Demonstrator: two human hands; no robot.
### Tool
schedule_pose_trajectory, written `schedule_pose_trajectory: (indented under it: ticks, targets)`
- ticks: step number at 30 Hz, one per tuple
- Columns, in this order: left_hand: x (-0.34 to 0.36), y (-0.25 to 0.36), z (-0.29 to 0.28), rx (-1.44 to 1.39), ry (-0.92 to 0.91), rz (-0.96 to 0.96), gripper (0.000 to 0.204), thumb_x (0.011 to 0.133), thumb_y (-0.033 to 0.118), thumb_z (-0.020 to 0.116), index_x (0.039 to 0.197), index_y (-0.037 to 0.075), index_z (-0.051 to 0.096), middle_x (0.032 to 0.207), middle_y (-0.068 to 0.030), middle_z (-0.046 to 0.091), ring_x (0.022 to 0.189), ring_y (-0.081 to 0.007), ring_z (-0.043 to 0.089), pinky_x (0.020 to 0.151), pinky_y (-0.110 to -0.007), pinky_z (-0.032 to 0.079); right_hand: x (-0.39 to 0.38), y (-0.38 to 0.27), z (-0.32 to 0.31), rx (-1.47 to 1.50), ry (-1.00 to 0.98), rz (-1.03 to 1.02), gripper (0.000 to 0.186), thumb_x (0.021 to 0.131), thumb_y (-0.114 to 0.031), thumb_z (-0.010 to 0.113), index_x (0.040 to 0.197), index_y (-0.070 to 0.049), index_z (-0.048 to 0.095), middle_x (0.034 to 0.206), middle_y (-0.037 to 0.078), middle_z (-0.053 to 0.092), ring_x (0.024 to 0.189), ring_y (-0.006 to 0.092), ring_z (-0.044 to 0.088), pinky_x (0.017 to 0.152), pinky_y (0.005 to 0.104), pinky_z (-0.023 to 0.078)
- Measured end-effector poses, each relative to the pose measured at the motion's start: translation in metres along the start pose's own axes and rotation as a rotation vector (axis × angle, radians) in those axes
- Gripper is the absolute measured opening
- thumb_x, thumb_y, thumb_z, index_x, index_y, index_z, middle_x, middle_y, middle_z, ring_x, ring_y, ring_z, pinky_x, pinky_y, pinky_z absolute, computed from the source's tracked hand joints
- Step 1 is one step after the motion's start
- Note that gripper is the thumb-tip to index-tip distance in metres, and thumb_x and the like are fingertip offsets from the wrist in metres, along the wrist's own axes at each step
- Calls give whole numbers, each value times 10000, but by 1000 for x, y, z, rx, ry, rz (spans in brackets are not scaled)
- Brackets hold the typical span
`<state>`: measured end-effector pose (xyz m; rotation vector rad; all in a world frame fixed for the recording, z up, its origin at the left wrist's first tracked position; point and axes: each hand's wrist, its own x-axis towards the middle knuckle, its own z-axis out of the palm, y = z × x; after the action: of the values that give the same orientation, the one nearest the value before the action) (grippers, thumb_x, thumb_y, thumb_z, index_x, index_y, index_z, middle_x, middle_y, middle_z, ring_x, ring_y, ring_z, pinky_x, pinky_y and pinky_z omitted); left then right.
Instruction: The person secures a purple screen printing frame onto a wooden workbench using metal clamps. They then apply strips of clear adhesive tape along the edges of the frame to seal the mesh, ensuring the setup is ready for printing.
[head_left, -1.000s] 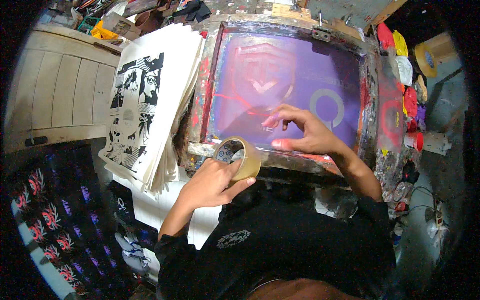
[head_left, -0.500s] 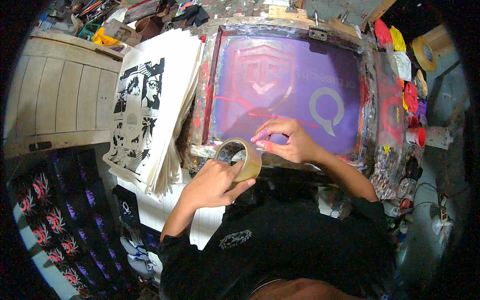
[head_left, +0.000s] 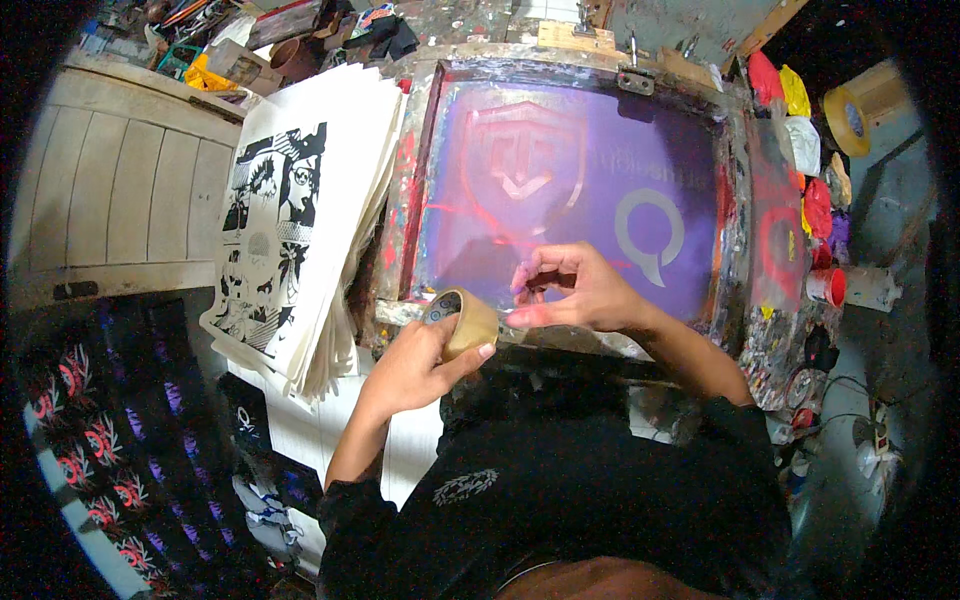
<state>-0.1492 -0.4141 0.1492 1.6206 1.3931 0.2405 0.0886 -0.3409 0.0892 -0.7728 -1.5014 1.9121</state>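
One broad ring-shaped roll of glossy tan plastic tape (head_left: 476, 330) is clasped in the left hand (head_left: 406, 365), thumb outside, index finger in the core, near the front edge of a paint-stained wooden screen frame with purple mesh (head_left: 424, 160). It looks light, stiff and slick, best held by core and wall. Its core axis slants left-to-right, open face leftward. The right hand (head_left: 590, 292) curls just beside; whether it pinches tape, I cannot tell.

A red shield emblem (head_left: 525, 165), a grey tailed ring (head_left: 623, 228) and blurred lettering (head_left: 652, 172) stood on the purple screen (head_left: 625, 125), upper centre; round marks (head_left: 444, 306) inside the tape roll (head_left: 474, 328), mid-frame; a pale wreath (head_left: 466, 487) on the black shirt (head_left: 590, 480), lower centre.
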Motion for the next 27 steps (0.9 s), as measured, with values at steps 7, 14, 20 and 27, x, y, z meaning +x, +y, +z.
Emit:
schedule_pose_trajectory:
  ticks: [7,14,20,27]
  targets:
    - [1,14,5,-409,194,-145,316,939,212,672,1057,-81,655,803,-78,693,624,-112,663,552,-262,532,57,-30,-53,-106,-220,81,166,818,-131,795,888,-1,719,825,61,720,738,111,647,684,270,509]
    - [-59,-21,-16,-317,263,-538,319,936,210,672,1100,-61,640,734,-94,685,652,-124,673,518,-277,531,118,-60,-201,-519,-2,1,227,833,-229,775,895,-19,719,768,15,668,710,90,597,638,237,458]
    - [-67,6,-33,-63,508,-321,323,834,137,771,1100,-12,663,830,-127,725,751,-163,712,632,-288,559,36,-81,-264,-659,317,-45,176,865,-213,718,865,-48,656,743,-11,586,686,87,528,618,237,416]
    - [-121,29,-80,665,751,1008,355,680,532,787,835,218,724,497,57,455,400,-86,428,425,-241,285,-309,-84,-301,-270,978,-438,451,867,-277,630,1213,-5,533,1014,87,572,817,183,567,779,311,495]
